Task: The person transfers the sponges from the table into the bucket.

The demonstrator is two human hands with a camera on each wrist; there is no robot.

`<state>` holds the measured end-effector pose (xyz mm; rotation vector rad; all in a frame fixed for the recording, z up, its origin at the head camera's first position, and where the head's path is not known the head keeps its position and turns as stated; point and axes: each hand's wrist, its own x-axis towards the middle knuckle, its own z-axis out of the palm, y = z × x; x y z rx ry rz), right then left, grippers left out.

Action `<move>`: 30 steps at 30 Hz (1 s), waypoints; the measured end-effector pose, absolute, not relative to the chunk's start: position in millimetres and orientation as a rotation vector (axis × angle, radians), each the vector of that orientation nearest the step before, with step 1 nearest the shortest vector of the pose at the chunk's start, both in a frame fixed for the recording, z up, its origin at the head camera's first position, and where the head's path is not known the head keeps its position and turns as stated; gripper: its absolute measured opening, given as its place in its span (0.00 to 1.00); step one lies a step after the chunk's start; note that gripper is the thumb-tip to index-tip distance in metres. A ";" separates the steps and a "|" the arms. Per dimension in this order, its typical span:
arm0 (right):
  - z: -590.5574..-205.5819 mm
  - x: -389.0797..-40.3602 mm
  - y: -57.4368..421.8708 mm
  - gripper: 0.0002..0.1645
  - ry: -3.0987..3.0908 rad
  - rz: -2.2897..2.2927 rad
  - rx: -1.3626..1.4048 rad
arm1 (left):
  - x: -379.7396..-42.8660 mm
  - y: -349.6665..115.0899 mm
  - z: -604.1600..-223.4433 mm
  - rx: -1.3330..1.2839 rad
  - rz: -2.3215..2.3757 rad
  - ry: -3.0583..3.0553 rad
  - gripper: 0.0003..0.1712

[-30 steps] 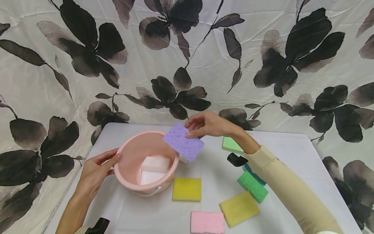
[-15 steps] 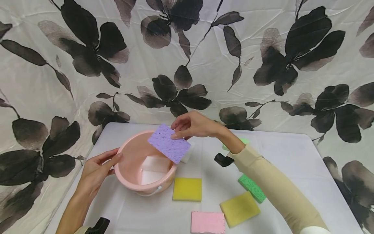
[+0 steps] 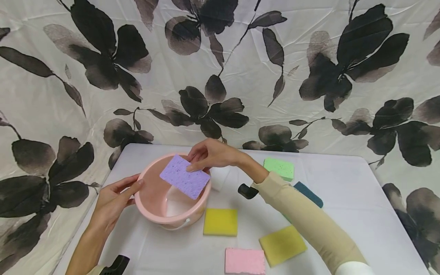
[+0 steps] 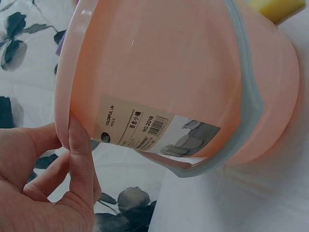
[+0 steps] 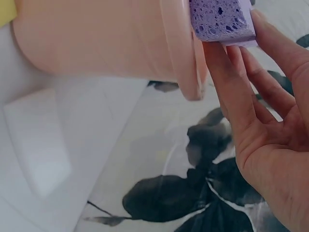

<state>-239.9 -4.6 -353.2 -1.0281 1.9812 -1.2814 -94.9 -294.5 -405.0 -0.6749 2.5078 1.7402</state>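
A pink bucket [image 3: 151,214] with a pale handle [image 4: 248,92] stands at the left of the table. My left hand [image 3: 115,196] pinches its rim between thumb and fingers, also plain in the left wrist view. Above the bucket's opening, my right hand [image 3: 214,154] holds a purple sponge [image 3: 185,176] by one edge, thumb on top and fingers beneath. In the right wrist view the purple sponge [image 5: 223,21] is beside the rim. Inside the bucket lies a white block [image 3: 177,204], partly hidden by the sponge.
On the white table [image 3: 178,252] lie a yellow sponge [image 3: 220,222], a duller yellow sponge [image 3: 283,244], a pink sponge [image 3: 245,261], a light green sponge [image 3: 279,169] and a dark teal pad [image 3: 309,194]. Another white block [image 3: 220,178] sits just right of the bucket.
My right hand has carried the purple sponge leftward, from beside the bucket's right rim to over its opening. The left hand has stayed on the rim.
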 end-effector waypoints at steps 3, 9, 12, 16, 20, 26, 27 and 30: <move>-355.4 -239.5 -12.8 0.14 2.014 -1.241 -1.053 | -96.3 -295.4 -404.1 -0.660 1.753 2.507 0.41; -358.5 -235.0 -28.3 0.15 2.103 -1.093 -1.110 | -98.4 -296.8 -403.4 -0.665 1.735 2.506 0.41; -360.2 -231.9 -36.0 0.16 2.127 -1.015 -1.156 | -99.4 -297.8 -403.2 -0.655 1.737 2.506 0.41; -365.7 -229.5 -47.5 0.16 2.149 -0.903 -1.213 | -100.8 -299.1 -402.9 -0.636 1.766 2.499 0.41; -372.8 -226.3 -58.5 0.14 2.132 -0.870 -1.258 | -102.8 -299.5 -402.6 -0.626 1.790 2.491 0.41; -381.7 -220.7 -70.6 0.14 2.138 -0.795 -1.232 | -104.3 -299.6 -402.1 -0.634 1.788 2.482 0.40; -383.0 -220.0 -72.5 0.14 2.154 -0.766 -1.225 | -104.2 -299.7 -401.9 -0.639 1.783 2.481 0.40; -386.8 -218.5 -77.6 0.14 2.198 -0.677 -1.206 | -104.3 -299.8 -401.6 -0.649 1.775 2.473 0.41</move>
